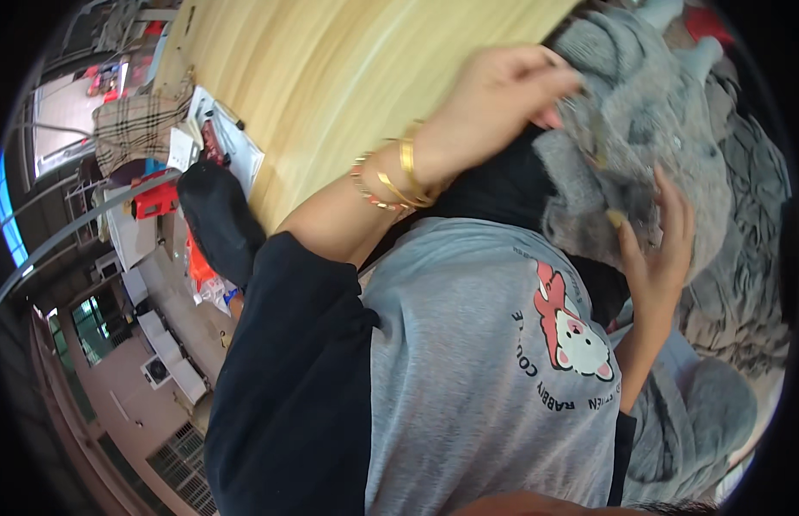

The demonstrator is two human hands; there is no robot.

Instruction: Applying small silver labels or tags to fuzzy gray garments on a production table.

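Observation:
A fuzzy grey knitted garment (675, 120) lies bunched across my lap and off to the right. My right hand (662, 241) grips its near part, with the thumb on one side and the fingers curled over the cloth. My left hand (520, 90), with gold bracelets at the wrist, is raised at the garment's left edge. Its fingertips are pinched together and slightly blurred, so whatever sits between them is too small to name. A folded ribbed strip (571, 172) of the garment lies between the two hands.
A light wooden tabletop (331, 77) spreads along the upper left. At its left edge are papers (236, 142) with pens, a checked cloth (133, 129) and a black rounded object (215, 211). More grey knitwear (752, 241) is heaped at the far right, with another grey bundle (692, 421) below it.

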